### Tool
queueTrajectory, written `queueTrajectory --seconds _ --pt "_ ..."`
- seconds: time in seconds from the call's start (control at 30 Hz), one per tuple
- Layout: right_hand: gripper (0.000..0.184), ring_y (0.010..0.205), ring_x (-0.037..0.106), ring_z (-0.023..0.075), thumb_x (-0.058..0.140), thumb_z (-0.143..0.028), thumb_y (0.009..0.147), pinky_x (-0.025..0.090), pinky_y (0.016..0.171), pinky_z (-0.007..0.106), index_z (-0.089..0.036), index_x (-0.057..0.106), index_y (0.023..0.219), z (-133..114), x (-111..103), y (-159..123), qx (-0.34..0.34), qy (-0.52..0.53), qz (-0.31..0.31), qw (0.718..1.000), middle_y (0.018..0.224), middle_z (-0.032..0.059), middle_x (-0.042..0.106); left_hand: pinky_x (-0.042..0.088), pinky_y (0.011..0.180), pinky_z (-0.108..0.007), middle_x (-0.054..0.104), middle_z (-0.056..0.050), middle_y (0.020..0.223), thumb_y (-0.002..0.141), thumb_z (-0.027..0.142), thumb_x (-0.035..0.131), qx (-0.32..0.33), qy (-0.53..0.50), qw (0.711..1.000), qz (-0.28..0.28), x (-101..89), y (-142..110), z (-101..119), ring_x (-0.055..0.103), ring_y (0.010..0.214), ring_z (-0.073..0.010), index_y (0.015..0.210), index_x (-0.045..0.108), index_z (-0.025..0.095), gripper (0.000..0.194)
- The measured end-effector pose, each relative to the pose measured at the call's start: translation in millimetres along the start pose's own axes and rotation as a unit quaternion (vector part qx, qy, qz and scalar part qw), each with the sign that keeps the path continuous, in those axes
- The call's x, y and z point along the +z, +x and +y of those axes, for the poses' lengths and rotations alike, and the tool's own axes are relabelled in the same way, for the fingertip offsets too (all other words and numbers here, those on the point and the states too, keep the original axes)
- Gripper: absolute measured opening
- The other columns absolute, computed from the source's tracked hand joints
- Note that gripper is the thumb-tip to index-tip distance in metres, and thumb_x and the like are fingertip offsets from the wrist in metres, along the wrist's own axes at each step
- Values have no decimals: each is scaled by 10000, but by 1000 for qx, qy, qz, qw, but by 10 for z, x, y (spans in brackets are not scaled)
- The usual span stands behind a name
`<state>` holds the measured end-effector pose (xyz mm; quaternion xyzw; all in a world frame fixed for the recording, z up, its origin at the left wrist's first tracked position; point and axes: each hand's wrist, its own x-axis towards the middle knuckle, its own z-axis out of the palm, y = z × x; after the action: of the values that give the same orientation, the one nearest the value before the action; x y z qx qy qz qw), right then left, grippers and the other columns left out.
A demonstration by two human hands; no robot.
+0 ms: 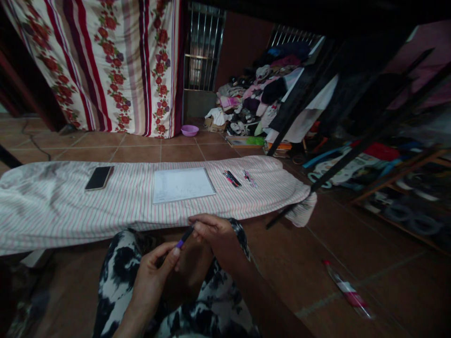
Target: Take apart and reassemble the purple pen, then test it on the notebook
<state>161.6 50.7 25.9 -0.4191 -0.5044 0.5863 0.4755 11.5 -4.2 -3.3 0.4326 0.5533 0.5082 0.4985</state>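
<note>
Above my lap I hold a purple and black pen (185, 236) between both hands. My left hand (160, 263) pinches its purple end with thumb and fingers. At the upper, dark end, my right hand (213, 233) has its fingertips closed on the pen. Beyond my hands, a spiral notebook (183, 185) lies flat on a striped cloth (134, 206) spread over a low, long surface. To the notebook's right rest several pens (232, 179) and a small group of pinkish, clear items (249, 179) too small to name.
A dark phone (99, 178) lies on the cloth at the left. On the tiled floor at the right is a plastic bottle (348, 290). Further back are a purple basin (189, 130), a floral curtain (123, 65) and a heap of clothes (260, 91).
</note>
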Motion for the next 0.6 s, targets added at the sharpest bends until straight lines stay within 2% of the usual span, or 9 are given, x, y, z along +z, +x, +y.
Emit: queueTrajectory --seconds 0.3,0.6 --pt "202 529 502 92 673 -345 650 426 544 223 -183 716 763 1 -10 17 19 -4 24 1000 589 -13 610 390 523 -215 560 8 551 701 446 653 10 10 1000 -13 -34 46 -126 494 552 -130 884 725 155 351" --pt "184 521 481 90 680 -342 635 406 527 219 -182 677 724 42 12 27 12 7 33 999 562 -25 572 441 534 -236 624 -18 606 674 457 663 31 38 999 15 -39 43 -85 530 567 -151 820 732 166 333"
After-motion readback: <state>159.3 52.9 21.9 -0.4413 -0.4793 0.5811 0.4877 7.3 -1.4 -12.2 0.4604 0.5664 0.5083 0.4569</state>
